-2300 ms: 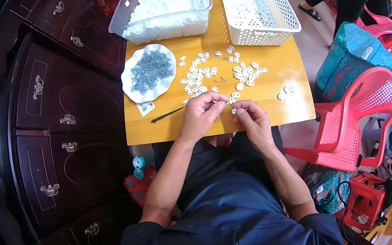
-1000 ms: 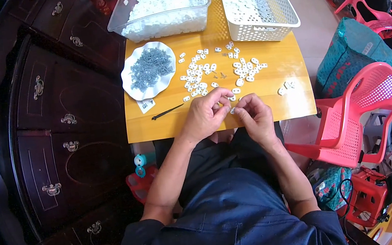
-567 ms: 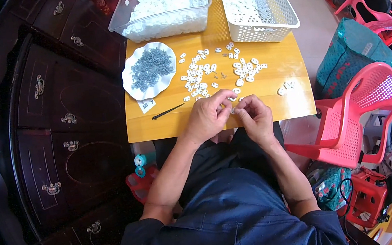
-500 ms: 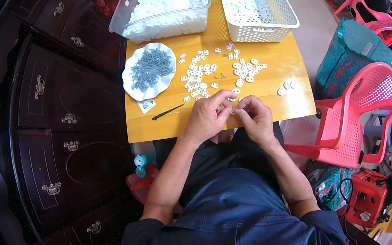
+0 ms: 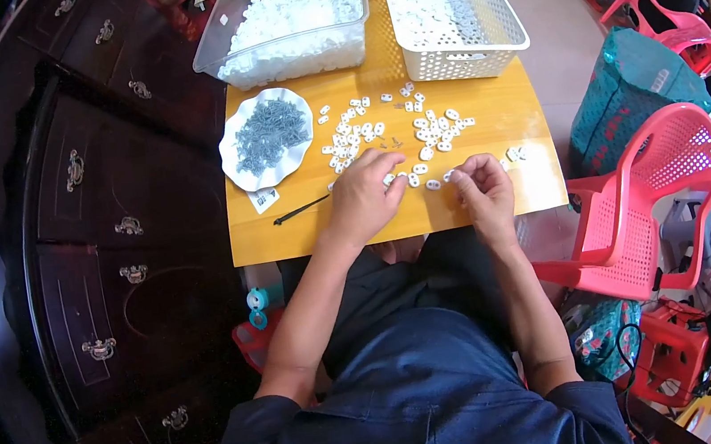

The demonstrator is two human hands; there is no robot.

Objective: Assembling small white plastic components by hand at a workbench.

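Note:
Over the wooden table (image 5: 313, 238), my left hand (image 5: 360, 199) reaches across loose white pieces, its fingers stretched and apart, the fingertips close to a small oval piece (image 5: 401, 178). To its right, my right hand (image 5: 489, 200) has thumb and forefinger pinched at a small white two-holed piece (image 5: 448, 176). Between the hands lie several similar pieces, one being a white oval piece (image 5: 432, 185). Further back spreads a loose cluster of white pieces (image 5: 349, 140), with a few small screws (image 5: 396, 142) beside it.
A scalloped white plate (image 5: 230, 153) holds many dark metal screws. Behind stand a clear bin (image 5: 214, 65) of white pieces and a white perforated basket (image 5: 512, 44). A thin black tool (image 5: 300, 210) lies at left. Dark drawers (image 5: 128, 333) flank the left; a red chair (image 5: 595, 231) stands right.
My hands have come apart from their shared pinch near the table's front edge. The left has moved left over the loose pieces; the right has moved right.

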